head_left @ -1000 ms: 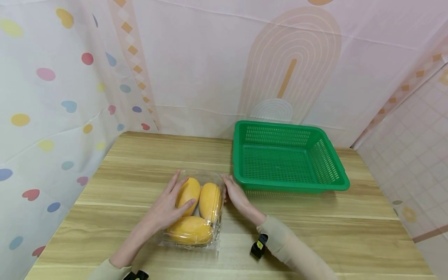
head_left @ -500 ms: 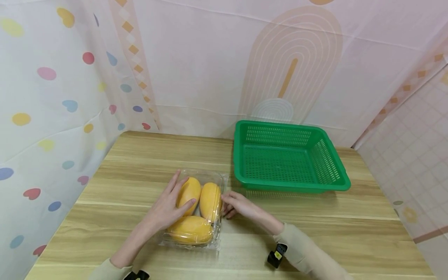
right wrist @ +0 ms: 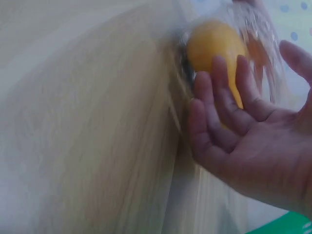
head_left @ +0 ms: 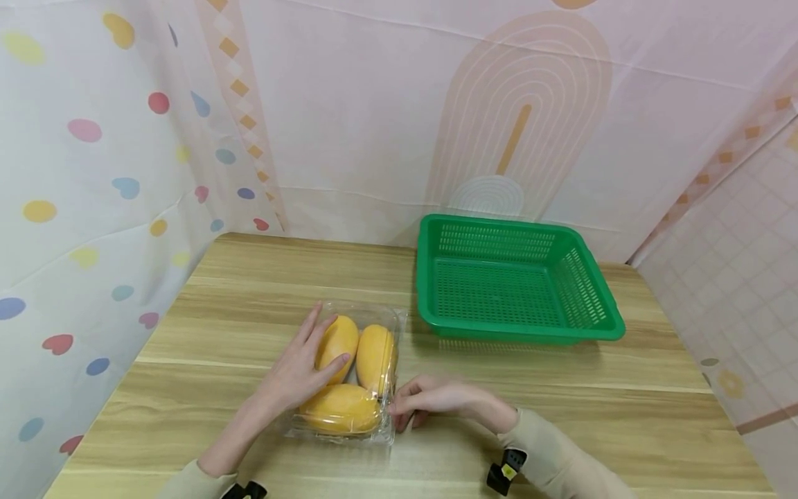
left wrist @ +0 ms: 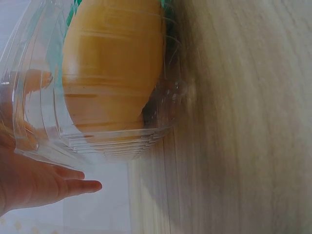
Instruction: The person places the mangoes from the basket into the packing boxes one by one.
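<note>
A clear plastic clamshell box point(head_left: 389, 319) lies on the wooden table with three yellow mangoes inside; one mango point(head_left: 343, 409) lies across its near end. My left hand point(head_left: 299, 374) rests over the box's left side, fingers spread on the lid and thumb reaching over a mango. In the left wrist view, fingers point(left wrist: 73, 187) show past the box's edge beside a mango point(left wrist: 114, 63). My right hand point(head_left: 430, 398) is at the box's near right corner, fingertips at the rim. The right wrist view, blurred, shows its fingers point(right wrist: 222, 92) loosely bent and its thumb apart from them.
A green plastic basket point(head_left: 517, 331) with slotted walls stands at the back right of the wooden table point(head_left: 592, 402), close to the patterned backdrop point(head_left: 349, 125). Black wrist straps point(head_left: 506, 471) sit at both sleeves.
My right hand has slid along the box's right side toward me, from its far corner to its near one. The left hand and the box have stayed in place.
</note>
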Demonstrator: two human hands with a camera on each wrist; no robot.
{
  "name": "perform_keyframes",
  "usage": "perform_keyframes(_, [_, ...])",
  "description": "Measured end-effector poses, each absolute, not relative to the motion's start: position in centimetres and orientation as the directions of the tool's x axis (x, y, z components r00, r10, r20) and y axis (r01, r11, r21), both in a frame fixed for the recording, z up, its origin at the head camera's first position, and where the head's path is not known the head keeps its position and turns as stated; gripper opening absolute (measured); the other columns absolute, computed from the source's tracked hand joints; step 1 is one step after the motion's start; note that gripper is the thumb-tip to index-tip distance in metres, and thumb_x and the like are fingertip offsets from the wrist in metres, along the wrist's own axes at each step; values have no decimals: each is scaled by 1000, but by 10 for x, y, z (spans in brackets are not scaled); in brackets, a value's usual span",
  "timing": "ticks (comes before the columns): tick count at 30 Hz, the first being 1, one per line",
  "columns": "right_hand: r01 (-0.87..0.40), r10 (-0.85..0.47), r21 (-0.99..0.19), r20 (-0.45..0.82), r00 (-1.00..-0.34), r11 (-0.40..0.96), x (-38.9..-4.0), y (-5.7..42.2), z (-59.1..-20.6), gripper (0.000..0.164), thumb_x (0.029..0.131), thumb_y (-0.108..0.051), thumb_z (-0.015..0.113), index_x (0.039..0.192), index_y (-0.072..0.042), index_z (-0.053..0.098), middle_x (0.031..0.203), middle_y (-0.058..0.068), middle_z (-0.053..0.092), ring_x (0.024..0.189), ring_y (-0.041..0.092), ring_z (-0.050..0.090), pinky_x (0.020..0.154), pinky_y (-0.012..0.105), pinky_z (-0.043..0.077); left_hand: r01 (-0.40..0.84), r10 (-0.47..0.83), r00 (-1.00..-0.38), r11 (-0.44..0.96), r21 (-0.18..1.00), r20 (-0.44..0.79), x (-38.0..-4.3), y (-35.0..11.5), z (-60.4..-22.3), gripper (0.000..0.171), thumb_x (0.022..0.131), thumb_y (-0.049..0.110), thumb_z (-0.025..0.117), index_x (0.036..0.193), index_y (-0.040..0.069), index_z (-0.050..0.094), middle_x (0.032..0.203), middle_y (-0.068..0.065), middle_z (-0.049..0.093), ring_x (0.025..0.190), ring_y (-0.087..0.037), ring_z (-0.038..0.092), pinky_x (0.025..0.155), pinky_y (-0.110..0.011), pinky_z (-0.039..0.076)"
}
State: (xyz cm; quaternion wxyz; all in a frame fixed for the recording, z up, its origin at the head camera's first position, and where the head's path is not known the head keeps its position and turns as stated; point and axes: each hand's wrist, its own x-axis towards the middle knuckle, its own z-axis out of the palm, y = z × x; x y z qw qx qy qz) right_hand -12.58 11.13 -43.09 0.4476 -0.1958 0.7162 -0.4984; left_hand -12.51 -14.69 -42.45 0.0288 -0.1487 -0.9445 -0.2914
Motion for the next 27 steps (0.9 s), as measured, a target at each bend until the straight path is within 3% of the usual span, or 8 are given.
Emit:
perform_keyframes(7, [139,-697,-847,-505,-509,512,-114,104,-429,32,90,-23,61,90,8,69,84,18,72,67,5,60,63,17,48,280,249,-959,788,549,133,-124,-145,-425,71,92,44,57,147,7,31,159,-20,8,137,-49,31,103,-66,35])
perform_keyframes(17, [280,-664,-842,-537,-521,461,-100,95,-434,35,88,-20,62,93,15,66,81,15,74,62,2,61,55,15,43,269,239,-963,791,550,127,-123,-143,-424,71,92,46,55,147,8,30,159,-19,7,137,-49,31,103,-66,35])
perform_keyframes(23, [377,-682,-845,-530,-504,378,-99,95,-436,38,86,-13,63,98,22,57,65,-5,70,59,0,59,54,14,42,276,241,-961,792,545,136,-123,-143,-425,71,92,45,55,147,7,30,159,-19,7,136,-49,31,103,-66,36])
perform_keyframes(27, [405,-716,-857,-498,-490,319,-101,94,-438,36,84,-7,62,95,26,51,61,-10,67,57,1,55,54,13,38,276,240,-961,793,543,137,-123,-143,-425,71,92,46,55,147,7,30,159,-19,7,137,-48,31,102,-65,37])
